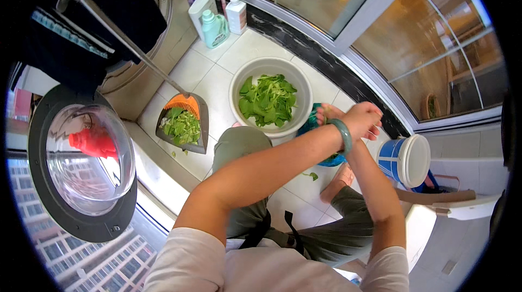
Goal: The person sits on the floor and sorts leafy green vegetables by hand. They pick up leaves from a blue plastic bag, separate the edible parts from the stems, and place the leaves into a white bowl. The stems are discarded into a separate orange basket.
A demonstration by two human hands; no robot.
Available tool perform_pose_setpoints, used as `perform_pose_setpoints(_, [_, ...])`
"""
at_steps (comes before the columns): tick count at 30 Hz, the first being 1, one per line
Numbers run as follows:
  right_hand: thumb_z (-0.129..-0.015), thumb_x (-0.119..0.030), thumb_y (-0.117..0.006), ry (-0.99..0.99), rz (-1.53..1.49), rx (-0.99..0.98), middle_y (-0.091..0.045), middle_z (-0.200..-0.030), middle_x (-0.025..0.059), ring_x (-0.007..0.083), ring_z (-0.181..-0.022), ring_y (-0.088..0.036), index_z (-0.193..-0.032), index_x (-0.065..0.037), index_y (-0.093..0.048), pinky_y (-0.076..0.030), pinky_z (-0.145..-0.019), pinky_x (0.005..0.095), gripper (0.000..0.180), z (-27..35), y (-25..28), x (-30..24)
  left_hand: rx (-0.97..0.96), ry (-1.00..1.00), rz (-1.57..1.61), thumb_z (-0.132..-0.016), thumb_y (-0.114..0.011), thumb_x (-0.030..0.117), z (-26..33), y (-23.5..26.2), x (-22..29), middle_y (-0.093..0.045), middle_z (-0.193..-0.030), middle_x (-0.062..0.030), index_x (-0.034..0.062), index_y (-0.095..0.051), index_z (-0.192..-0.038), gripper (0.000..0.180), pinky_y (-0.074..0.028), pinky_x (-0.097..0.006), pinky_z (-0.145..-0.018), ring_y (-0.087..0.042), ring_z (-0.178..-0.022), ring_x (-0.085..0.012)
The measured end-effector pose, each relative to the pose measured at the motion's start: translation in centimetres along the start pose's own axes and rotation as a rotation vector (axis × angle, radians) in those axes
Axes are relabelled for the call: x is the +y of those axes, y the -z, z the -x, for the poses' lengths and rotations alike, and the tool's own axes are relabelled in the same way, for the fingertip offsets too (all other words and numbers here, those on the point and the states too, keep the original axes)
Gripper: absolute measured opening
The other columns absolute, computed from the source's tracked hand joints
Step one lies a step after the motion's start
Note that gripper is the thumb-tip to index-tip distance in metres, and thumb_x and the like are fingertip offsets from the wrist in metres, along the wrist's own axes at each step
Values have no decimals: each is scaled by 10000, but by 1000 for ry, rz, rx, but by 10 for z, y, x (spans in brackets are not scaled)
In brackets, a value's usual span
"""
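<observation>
My forearms cross at the wrists, the left one on top. My left hand (363, 121), below a green bangle (342, 135), has its fingers curled in; whether anything is inside cannot be seen. Partly hidden behind that wrist is my right hand (329, 112), and its grip is unclear. Under both arms sits something blue (333, 160), perhaps a plastic bag, mostly covered. A pale round basin (235, 108) beside it holds a heap of leafy greens (270, 101). One loose leaf (311, 175) lies on the tiles.
A long-handled dustpan (203, 123) with orange teeth contains leaf scraps. Bottles (215, 29) stand near the sliding door. To the right is a blue-and-white bucket (403, 160). At left are an open washer door (42, 177) with a red bottle (93, 142) behind its glass.
</observation>
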State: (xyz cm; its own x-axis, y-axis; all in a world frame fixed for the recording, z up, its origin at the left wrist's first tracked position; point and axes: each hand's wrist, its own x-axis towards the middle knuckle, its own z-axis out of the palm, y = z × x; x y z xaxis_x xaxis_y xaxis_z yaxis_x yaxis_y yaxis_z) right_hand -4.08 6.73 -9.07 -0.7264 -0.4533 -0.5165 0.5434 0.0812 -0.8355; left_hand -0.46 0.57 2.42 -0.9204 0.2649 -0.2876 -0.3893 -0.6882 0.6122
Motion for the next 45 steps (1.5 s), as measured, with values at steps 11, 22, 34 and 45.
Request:
perform_pose_setpoints(11, [-843,-454,-461,6,139,119,-337,-1298,82,234,-1161,-373,-1304,-72,-264,-328,-932,387,631,-67,-11,47,-85,-66,171,-744,-538,61,1,15,39,-552,-724,-57,59,-502,-864,126,-471,-314,-538,-554,-621,-166])
perform_pose_setpoints(22, [-843,-258,-492,-224,232,502,-569,-941,15,141,-787,-522,-1053,-115,-527,-417,-687,301,256,-22,192,146,90,-129,298,-804,-465,43,35,59,80,-512,-826,-106,5,-456,-917,120,-474,-316,-697,-529,-779,-210])
perform_pose_setpoints(34, [-775,-72,-467,-16,1504,397,-490,-1017,137,301,-871,-548,-1036,-199,-543,-464,-718,395,300,-25,147,177,113,18,104,-832,-439,79,27,39,59,-504,-839,-65,30,-465,-933,115,-486,-262,-626,-526,-729,-156])
perform_pose_setpoints(45, [-717,-167,-625,192,1288,242,-551,-847,73,221,-743,-547,-837,-141,-615,-449,-642,319,123,-39,186,140,41,39,95,-828,-456,88,20,36,53,-511,-825,-58,40,-475,-929,114,-476,-259,-629,-526,-724,-151])
